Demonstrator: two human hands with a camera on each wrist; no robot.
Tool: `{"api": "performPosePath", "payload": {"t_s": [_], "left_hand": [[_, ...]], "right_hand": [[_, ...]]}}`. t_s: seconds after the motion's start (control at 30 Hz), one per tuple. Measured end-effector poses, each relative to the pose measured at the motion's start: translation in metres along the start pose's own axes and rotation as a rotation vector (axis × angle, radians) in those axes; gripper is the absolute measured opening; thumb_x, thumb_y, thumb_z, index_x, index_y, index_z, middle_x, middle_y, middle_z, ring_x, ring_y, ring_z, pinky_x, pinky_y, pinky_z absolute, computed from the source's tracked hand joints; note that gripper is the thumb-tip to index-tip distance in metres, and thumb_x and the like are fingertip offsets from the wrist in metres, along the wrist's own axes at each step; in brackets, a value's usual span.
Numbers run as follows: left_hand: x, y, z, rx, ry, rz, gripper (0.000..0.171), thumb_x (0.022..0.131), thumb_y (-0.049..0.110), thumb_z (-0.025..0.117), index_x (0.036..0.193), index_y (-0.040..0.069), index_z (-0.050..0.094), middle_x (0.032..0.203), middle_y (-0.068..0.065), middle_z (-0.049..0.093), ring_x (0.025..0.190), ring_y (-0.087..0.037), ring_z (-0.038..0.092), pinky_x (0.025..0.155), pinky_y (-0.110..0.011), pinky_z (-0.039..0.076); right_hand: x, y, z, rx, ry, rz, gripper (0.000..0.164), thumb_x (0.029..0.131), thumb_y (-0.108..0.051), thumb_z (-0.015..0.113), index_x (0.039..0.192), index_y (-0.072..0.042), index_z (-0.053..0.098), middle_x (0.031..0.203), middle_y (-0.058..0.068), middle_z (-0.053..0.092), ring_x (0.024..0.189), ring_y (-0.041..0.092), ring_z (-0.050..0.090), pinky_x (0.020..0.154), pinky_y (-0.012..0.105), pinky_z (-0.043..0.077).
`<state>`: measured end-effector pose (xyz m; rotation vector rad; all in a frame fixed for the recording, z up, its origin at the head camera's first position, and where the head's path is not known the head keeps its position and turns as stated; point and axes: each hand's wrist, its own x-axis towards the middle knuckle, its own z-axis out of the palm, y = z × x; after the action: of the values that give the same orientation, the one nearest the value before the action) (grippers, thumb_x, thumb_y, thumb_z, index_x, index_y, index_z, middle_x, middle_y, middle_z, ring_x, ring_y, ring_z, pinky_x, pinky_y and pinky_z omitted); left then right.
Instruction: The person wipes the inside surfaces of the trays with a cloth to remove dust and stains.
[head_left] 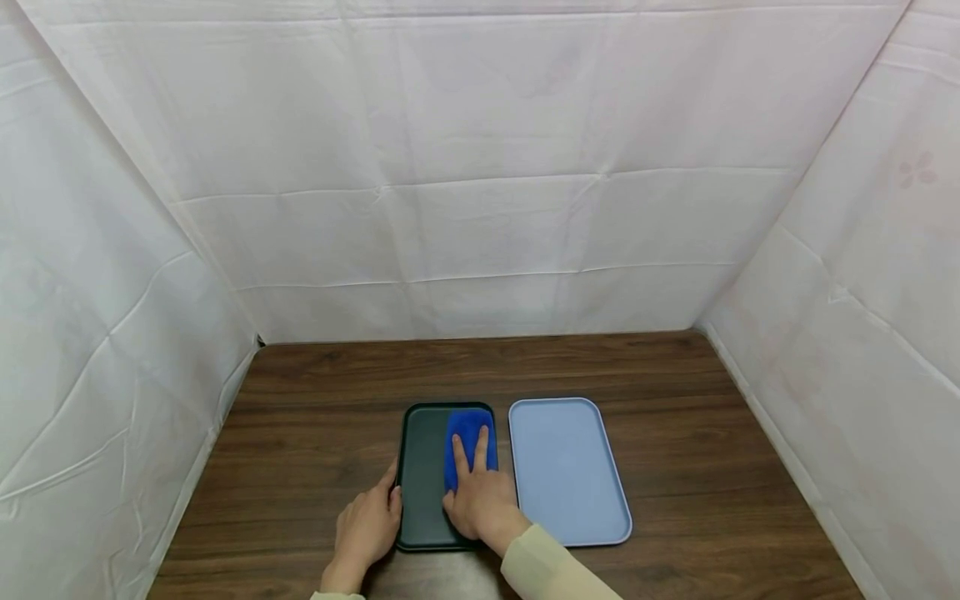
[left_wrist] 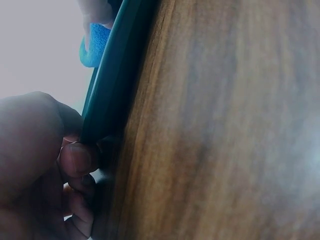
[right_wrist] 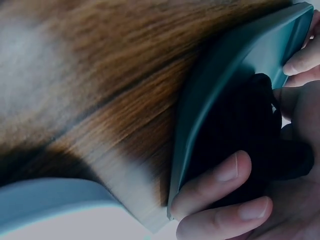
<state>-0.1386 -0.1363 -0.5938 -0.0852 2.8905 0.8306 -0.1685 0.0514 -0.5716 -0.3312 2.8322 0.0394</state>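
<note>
A dark green tray [head_left: 423, 479] with a raised rim lies flat on the wooden table. On its right half is a folded blue cloth [head_left: 468, 425], which looks almost black in the right wrist view. My right hand [head_left: 483, 504] presses on this cloth: two fingers stretch forward in a V, while two others curl in at the cloth's edge. My left hand [head_left: 367, 525] holds the tray's left rim [left_wrist: 107, 95] between thumb and fingers. Right of the green tray, a small gap apart, lies a light blue tray [head_left: 570, 471].
The brown wooden table [head_left: 315, 417] extends around both trays. White cloth walls [head_left: 480, 225] enclose it at the back, left and right.
</note>
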Motion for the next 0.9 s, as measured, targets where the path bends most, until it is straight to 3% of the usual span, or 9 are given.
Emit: {"api": "performPosePath", "payload": {"t_s": [0.4, 0.6, 0.9], "left_hand": [[0.0, -0.001, 0.001, -0.004, -0.011, -0.001, 0.05, 0.107, 0.026, 0.053, 0.155, 0.016, 0.05, 0.057, -0.001, 0.046, 0.045, -0.017, 0.039, 0.045, -0.034, 0.031], [0.0, 0.0, 0.001, -0.003, -0.006, -0.002, 0.049, 0.106, 0.026, 0.053, 0.155, 0.016, 0.051, 0.058, -0.003, 0.05, 0.045, -0.017, 0.039, 0.045, -0.034, 0.031], [-0.001, 0.0, 0.001, -0.004, -0.002, -0.004, 0.049, 0.107, 0.026, 0.053, 0.155, 0.016, 0.051, 0.054, 0.0, 0.043, 0.044, -0.016, 0.036, 0.044, -0.033, 0.031]], "right_hand": [[-0.011, -0.001, -0.002, 0.006, -0.005, -0.011, 0.084, 0.101, -0.054, 0.051, 0.168, -0.021, 0.013, 0.169, 0.029, 0.015, 0.073, 0.026, 0.073, 0.051, 0.031, 0.049], [-0.016, -0.003, 0.0, 0.016, -0.034, -0.007, 0.085, 0.102, -0.056, 0.051, 0.169, -0.023, 0.011, 0.171, 0.028, 0.012, 0.063, 0.023, 0.067, 0.05, 0.031, 0.047], [-0.024, -0.004, 0.002, 0.036, -0.021, -0.013, 0.085, 0.101, -0.056, 0.052, 0.168, -0.022, 0.013, 0.17, 0.029, 0.013, 0.058, 0.021, 0.064, 0.052, 0.031, 0.048]]}}
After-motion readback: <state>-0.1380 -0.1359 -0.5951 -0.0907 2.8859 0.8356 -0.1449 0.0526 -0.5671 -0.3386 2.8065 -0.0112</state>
